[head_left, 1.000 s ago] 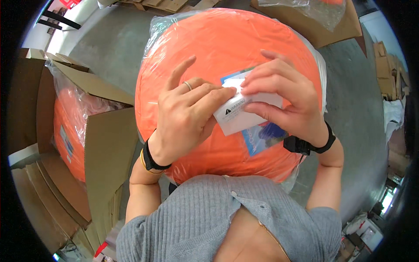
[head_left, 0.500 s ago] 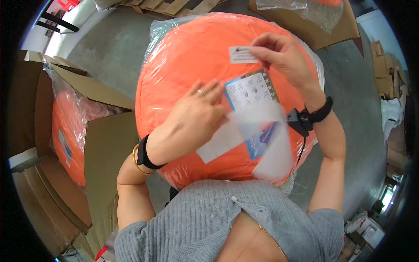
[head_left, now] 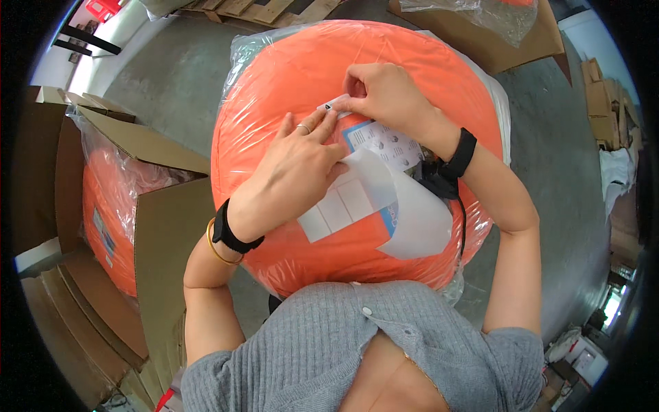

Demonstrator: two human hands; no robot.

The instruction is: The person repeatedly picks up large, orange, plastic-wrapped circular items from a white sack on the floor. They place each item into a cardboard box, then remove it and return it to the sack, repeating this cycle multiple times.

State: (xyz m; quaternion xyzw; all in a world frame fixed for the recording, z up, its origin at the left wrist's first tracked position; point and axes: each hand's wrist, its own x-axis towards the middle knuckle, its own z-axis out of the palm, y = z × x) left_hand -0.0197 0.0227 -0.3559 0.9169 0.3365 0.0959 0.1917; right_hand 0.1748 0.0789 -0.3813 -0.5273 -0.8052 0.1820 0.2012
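Note:
A large round orange cushion (head_left: 274,82) in a clear plastic bag lies in front of me. My right hand (head_left: 395,96) pinches the right end of a small white label (head_left: 335,104) against the plastic. The fingertips of my left hand (head_left: 292,158), stretched forward, touch the label's left end. A curling strip of white label backing (head_left: 422,213) hangs from beside my left thumb, which seems to hold it, and trails over the cushion. Behind the strip, a printed blue and white sheet (head_left: 388,141) shows in part.
To the left, an open cardboard box (head_left: 165,240) holds another bagged orange cushion (head_left: 106,213). Another carton (head_left: 508,51) stands at the far right, with plastic film over its edge. A wooden pallet (head_left: 268,10) lies at the back. A black cable (head_left: 463,226) hangs from my right wrist.
My right hand has brought the label left and down onto the bag. My left fingers have moved up to meet it. The backing strip has swung and settled lower over the cushion.

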